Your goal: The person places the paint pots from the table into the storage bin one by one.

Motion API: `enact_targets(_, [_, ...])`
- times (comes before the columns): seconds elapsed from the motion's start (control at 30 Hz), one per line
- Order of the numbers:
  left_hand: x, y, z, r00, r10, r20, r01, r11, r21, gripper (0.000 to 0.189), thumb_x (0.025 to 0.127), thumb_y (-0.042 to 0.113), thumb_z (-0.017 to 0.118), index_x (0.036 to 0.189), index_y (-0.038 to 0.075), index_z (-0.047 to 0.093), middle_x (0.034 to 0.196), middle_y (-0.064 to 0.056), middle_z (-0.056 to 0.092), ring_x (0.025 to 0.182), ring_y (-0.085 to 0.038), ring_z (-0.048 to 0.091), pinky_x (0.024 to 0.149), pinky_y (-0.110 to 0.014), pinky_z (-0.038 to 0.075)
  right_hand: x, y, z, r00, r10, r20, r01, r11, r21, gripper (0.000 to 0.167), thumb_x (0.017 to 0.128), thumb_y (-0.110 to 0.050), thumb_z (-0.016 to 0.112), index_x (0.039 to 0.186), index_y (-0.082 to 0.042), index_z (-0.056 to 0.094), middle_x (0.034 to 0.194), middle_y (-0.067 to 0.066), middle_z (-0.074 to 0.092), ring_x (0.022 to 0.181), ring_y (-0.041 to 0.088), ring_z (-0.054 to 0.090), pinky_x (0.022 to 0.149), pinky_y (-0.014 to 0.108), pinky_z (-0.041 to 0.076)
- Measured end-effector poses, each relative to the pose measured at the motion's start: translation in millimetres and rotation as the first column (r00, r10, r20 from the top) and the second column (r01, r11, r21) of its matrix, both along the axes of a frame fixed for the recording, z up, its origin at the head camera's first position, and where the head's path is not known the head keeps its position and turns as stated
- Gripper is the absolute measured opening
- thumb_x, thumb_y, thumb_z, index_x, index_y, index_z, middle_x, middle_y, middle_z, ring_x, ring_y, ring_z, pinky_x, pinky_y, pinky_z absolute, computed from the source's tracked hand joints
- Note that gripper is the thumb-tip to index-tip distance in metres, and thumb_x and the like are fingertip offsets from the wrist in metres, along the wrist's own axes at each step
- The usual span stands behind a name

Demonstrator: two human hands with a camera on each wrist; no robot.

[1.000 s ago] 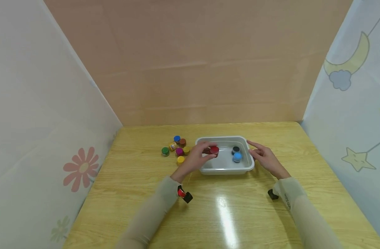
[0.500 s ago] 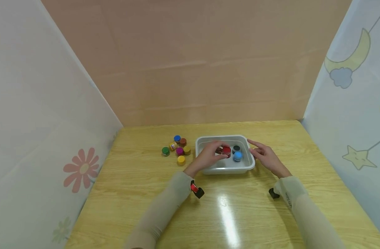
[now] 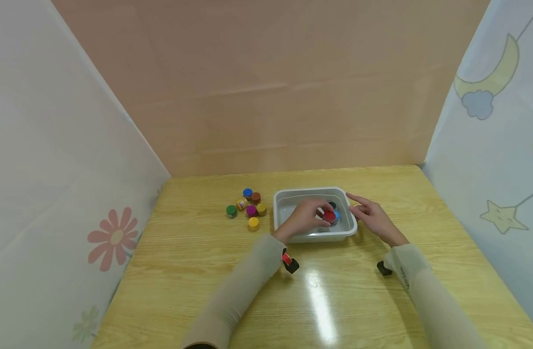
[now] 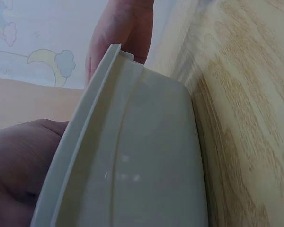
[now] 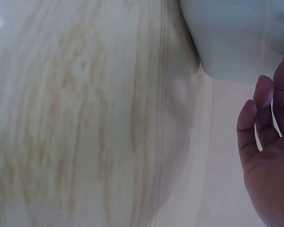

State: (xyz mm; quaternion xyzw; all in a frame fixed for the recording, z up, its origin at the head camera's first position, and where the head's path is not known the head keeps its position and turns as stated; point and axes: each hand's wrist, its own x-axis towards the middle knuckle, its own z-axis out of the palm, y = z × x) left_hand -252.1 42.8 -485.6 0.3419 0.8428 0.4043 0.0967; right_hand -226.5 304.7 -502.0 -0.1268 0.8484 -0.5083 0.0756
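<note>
Inside the white plastic tray [image 3: 307, 190], my left hand [image 3: 307, 217] pinches a small red-lidded jar [image 3: 329, 216] between thumb and fingers. The jar overlaps a light-blue-lidded jar [image 3: 337, 215] in the head view, and a black-lidded jar [image 3: 332, 205] is just behind, partly covered by the fingers. At the tray's right end my right hand [image 3: 374, 220] rests its extended fingertips against the rim. The right wrist view has its fingers [image 5: 248, 123] nearly straight beside the tray's outer wall [image 5: 227, 42]. In the left wrist view the tray wall hides the held jar.
Left of the tray, several small jars stand loosely grouped on the wooden table [image 3: 183, 261]: green [image 3: 231, 211], blue [image 3: 247, 193], brown [image 3: 255, 198], purple [image 3: 251, 211] and yellow [image 3: 254, 223] among them. One orange jar [image 3: 242, 203] lies on its side. A papered wall stands behind.
My left hand has carried the red-lidded jar rightward across the tray, up to the light-blue-lidded and black-lidded jars. The right hand has stayed at the tray's right rim.
</note>
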Motion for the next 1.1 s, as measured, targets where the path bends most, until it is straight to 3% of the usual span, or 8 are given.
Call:
enact_targets(0.3, [-2.3,11.4,-0.2,0.998,-0.025,-0.055,0.019,0.995,-0.099,0.031,0.079,0.011,0.091,0.105,0.016,0.075,0.098,0.003,0.073,0.080,-0.003,0.069,0.072,-0.010,0.050,-0.9,-0.8,1.6,1.000,0.001,-0.002,-0.001,1.000,-0.008,0.056,0.110,-0.028,0.051,0.162,-0.012,0.035,0.123,0.028,0.071,0.093,0.009,0.072,0.086,0.026,0.057])
enact_targets(0.6, [-4.1,21.9,-2.1,0.987,-0.057,-0.151,0.017,0.967,-0.253,0.032,0.079,0.018,0.092,0.106,0.023,0.076,0.099,0.008,0.070,0.084,0.001,0.064,0.075,-0.012,0.045,-1.3,-1.1,0.9,1.000,-0.005,-0.002,0.005,1.000,-0.001,0.056,0.110,-0.029,0.051,0.162,-0.012,0.036,0.113,0.027,0.074,0.089,0.009,0.072,0.088,0.033,0.058])
enact_targets(1.1, [-7.1,27.5,-10.9,0.986,-0.078,-0.145,0.038,0.966,-0.257,0.028,0.080,0.016,0.091,0.103,0.023,0.078,0.103,0.003,0.072,0.092,-0.009,0.062,0.078,-0.018,0.044,0.4,-0.2,1.5,1.000,-0.011,0.001,0.011,1.000,-0.001,0.056,0.111,-0.029,0.051,0.162,-0.012,0.035,0.116,0.028,0.073,0.088,0.008,0.071,0.086,0.030,0.058])
